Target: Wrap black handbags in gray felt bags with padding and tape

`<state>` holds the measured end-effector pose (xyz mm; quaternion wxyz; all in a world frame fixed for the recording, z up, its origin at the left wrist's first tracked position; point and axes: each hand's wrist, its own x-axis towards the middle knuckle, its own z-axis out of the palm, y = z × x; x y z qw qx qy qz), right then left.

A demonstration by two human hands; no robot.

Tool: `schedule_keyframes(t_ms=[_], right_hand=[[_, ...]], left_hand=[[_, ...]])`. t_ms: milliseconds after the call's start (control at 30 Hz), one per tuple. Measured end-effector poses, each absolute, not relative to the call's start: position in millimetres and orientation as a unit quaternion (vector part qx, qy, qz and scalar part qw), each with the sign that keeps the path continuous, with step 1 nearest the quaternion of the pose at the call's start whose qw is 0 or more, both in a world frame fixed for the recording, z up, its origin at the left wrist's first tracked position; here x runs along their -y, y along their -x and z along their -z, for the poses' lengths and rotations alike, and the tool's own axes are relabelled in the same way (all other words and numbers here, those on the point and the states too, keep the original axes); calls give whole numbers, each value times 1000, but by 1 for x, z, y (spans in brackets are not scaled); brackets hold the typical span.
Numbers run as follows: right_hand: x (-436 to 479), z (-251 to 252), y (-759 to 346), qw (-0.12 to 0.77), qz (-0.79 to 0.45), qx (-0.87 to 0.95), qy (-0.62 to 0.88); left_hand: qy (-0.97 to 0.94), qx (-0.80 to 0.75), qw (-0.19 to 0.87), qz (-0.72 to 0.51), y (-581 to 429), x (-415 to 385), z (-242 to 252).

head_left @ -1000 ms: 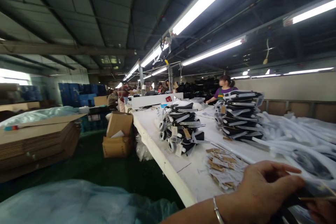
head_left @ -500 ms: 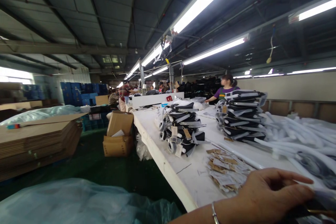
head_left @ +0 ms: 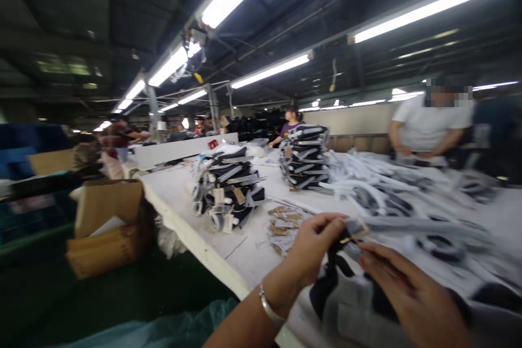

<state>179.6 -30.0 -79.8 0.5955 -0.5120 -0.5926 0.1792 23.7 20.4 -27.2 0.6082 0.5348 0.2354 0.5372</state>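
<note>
My left hand, with a silver bangle on its wrist, pinches the end of a small grey and dark piece with a tan, cord-like edge. Close beside it, my right hand has thumb and fingers pressed together near that edge; what lies between them is blurred. Below both hands lies a black and grey fabric article, partly covered by the right hand. To the left of my hands is a loose pile of brown and white tags on the white table.
Two stacks of black and grey articles, a tagged near stack and a farther stack, stand on the table. White and grey strips spread rightward. A co-worker in white stands across. A cardboard box sits left of the table.
My view has swung right. My right hand has come into sight, and my left hand now meets it over the fabric article. The co-worker in white has entered view.
</note>
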Motion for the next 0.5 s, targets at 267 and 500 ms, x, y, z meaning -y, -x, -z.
schedule_keyframes(t_ms=[267,500], right_hand=[[15,38,-187,562,19,567,602],[32,47,-150,686,-276,504,446]], left_hand=[[-526,-243,635,-512,-25,-31,32],[-523,-246,626,-523,-27,-28,29]])
